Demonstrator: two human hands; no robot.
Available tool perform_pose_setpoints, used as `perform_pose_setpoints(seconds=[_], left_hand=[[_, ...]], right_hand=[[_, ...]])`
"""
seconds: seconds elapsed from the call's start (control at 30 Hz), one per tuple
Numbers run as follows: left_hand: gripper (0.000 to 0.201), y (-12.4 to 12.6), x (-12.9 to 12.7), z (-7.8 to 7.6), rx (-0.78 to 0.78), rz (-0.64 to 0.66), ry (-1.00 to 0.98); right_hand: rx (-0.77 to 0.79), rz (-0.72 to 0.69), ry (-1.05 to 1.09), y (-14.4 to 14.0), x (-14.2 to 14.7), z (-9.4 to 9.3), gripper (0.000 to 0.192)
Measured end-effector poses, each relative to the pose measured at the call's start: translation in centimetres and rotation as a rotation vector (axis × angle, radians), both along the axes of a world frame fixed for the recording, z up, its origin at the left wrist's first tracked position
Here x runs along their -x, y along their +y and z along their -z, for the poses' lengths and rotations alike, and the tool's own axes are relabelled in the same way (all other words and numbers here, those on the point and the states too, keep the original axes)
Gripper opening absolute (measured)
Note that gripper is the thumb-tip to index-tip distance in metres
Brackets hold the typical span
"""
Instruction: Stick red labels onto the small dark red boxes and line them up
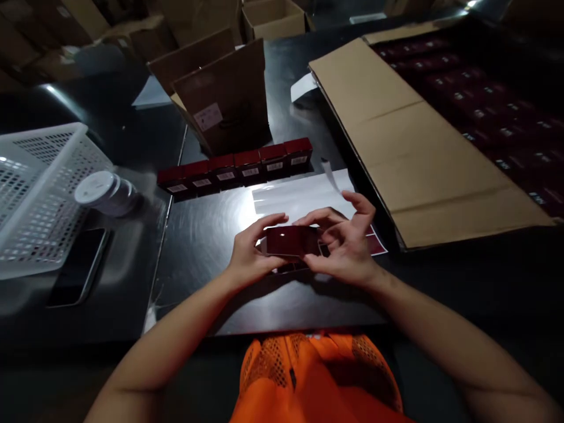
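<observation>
**Both hands on one small dark red box**

Left hand (251, 252) clamped on the left end of a small, glossy, dark red rectangular box (291, 239), thumb on the near side, fingers curled over the top edge. Right hand (348, 247) gripping the right end of the same box, thumb and forefinger pinching it, remaining fingers fanned loosely upward. Box held low over the glossy black worktable (198, 235), at the middle of the view, directly ahead of the orange mesh vest (308, 376) at the bottom edge. Beneath and just behind the hands, a clear plastic sleeve (299, 197) lying flat on the table, with a flat dark red sheet (378, 244) peeking out to the right of the right hand.

Farther back, a straight row of six matching dark red boxes with white labels (238, 170), set side by side and touching, running up to the right. Behind that row, a brown cardboard carton with a pale sticker (224, 100), tilted. To the right, a large flattened sheet of brown cardboard (414, 135) resting over a wide tray of many dark red boxes (493, 106). To the left, a white perforated plastic basket (39, 194), a stack of white round lids (106, 191) just beside it, and a black smartphone (81, 264) lying flat, screen dark. More cardboard cartons (273, 17) dimly visible at the top.
</observation>
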State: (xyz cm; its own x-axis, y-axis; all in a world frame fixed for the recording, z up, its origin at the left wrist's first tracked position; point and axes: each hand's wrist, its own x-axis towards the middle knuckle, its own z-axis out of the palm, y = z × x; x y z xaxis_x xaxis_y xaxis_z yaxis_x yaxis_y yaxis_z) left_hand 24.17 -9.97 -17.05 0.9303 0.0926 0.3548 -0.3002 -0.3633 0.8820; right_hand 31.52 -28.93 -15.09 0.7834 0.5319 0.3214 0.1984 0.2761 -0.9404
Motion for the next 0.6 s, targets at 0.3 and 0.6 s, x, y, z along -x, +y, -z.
perform_pose_setpoints(seconds=[0.3,0.6], left_hand=[[0.051,-0.9,0.7,-1.5,0.122,-0.021,0.012],[0.036,-0.7,0.9,-1.3,-0.195,-0.161,-0.066]], right_hand=[[-0.13,0.006,-0.085,0.2,-0.1,0.8,0.077],[0.053,0.529,-0.722,-2.4,-2.2,-1.4,0.021]])
